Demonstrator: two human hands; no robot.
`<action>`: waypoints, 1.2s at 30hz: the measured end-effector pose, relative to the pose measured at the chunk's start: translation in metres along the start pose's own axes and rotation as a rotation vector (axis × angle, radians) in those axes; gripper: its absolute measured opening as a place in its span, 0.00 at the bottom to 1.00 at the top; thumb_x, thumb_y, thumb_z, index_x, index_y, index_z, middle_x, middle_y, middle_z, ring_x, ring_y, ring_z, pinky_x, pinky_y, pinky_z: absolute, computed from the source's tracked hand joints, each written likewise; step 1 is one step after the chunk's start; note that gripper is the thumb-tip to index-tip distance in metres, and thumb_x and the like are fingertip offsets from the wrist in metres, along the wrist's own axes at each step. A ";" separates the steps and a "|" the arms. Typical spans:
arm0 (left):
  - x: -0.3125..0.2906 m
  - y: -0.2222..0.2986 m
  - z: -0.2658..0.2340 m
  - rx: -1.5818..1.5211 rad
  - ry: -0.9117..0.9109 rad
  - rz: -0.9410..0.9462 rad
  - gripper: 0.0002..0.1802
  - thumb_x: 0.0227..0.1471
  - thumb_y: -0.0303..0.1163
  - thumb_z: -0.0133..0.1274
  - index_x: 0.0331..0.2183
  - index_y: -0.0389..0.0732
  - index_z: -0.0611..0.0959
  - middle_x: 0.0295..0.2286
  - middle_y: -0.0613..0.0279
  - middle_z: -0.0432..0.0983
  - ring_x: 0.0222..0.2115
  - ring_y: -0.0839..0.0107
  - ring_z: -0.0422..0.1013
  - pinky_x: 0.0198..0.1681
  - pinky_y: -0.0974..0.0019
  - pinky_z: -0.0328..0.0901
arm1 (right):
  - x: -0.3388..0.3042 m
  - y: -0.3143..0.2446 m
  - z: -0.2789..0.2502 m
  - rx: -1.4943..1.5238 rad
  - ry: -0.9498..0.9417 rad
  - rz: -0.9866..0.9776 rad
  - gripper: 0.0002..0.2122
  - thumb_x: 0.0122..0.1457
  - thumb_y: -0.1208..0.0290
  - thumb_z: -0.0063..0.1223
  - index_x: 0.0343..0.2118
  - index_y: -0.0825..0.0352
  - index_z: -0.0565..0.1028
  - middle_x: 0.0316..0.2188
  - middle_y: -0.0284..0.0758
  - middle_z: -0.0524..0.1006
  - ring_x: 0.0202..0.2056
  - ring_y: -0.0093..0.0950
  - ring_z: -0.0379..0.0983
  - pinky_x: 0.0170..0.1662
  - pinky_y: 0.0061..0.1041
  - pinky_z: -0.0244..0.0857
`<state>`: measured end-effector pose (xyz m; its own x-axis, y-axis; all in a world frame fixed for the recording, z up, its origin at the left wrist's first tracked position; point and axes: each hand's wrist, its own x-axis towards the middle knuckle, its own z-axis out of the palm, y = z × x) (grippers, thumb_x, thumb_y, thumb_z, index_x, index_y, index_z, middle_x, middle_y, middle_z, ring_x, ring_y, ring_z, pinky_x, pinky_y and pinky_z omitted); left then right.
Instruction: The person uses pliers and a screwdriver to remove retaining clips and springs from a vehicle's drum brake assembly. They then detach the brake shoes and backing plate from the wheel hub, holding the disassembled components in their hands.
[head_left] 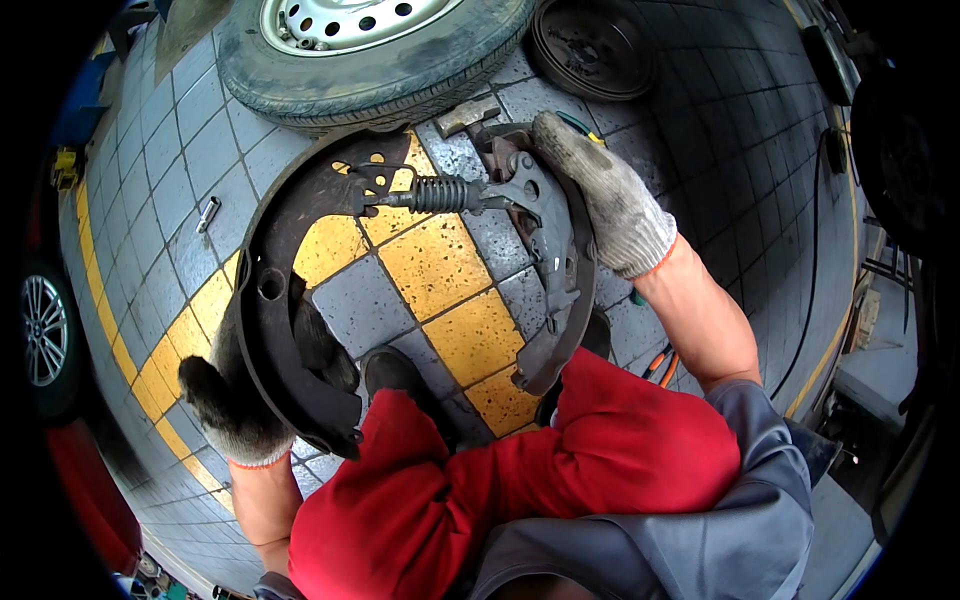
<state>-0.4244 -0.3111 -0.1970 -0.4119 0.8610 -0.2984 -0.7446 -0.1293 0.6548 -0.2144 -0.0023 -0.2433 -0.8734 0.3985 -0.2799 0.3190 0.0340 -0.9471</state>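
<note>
A dark, C-shaped drum brake backing plate (268, 330) is held up over my knees, off the floor. A coil spring (442, 194) runs across its upper part. Its right end meets a grey metal lever (548, 225), which lies along the plate's right side. My left hand (240, 410), in a dirty knit glove, is closed round the plate's lower left rim; dark fingers come through on the inner side. With its glove pressed to the upper right edge, my right hand (607, 195) grips the other side. Some of its fingers are hidden behind the part.
A tyre on a silver wheel (370, 95) lies beyond the plate, beside a rusty brake drum (592, 50). A hammer (467, 116) rests near the tyre. On the tiles lie a socket (208, 214) and orange-handled pliers (660, 366). A black cable (815, 270) runs along the right.
</note>
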 end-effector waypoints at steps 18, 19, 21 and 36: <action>-0.003 -0.003 -0.001 -0.007 -0.029 -0.002 0.56 0.56 0.68 0.58 0.66 0.34 0.62 0.49 0.51 0.77 0.39 0.64 0.78 0.40 0.59 0.74 | -0.002 0.010 -0.004 -0.527 0.142 -0.530 0.17 0.72 0.69 0.51 0.58 0.71 0.74 0.51 0.38 0.81 0.51 0.26 0.78 0.58 0.25 0.71; -0.002 -0.002 -0.002 -0.017 0.020 0.006 0.56 0.56 0.68 0.58 0.66 0.34 0.62 0.49 0.51 0.77 0.39 0.64 0.79 0.40 0.59 0.74 | -0.001 0.009 -0.003 -0.485 0.151 -0.522 0.17 0.71 0.70 0.52 0.59 0.72 0.74 0.51 0.39 0.81 0.51 0.27 0.78 0.58 0.25 0.71; -0.001 -0.002 -0.003 0.014 -0.018 0.008 0.55 0.56 0.68 0.58 0.66 0.33 0.63 0.48 0.51 0.77 0.39 0.64 0.79 0.40 0.59 0.74 | 0.000 0.004 -0.001 -0.042 0.116 -0.216 0.17 0.71 0.73 0.53 0.60 0.72 0.73 0.52 0.40 0.80 0.51 0.28 0.79 0.58 0.26 0.72; 0.011 -0.003 -0.026 -0.025 -0.231 -0.082 0.51 0.60 0.64 0.57 0.66 0.35 0.63 0.55 0.55 0.73 0.48 0.66 0.76 0.49 0.59 0.73 | -0.007 -0.040 0.003 0.022 0.066 -0.195 0.27 0.74 0.51 0.43 0.61 0.72 0.73 0.56 0.41 0.78 0.56 0.28 0.75 0.63 0.28 0.66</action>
<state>-0.4397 -0.3141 -0.2203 -0.2205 0.9584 -0.1815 -0.7844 -0.0636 0.6170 -0.2218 -0.0091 -0.2033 -0.8915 0.4458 -0.0803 0.1371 0.0966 -0.9858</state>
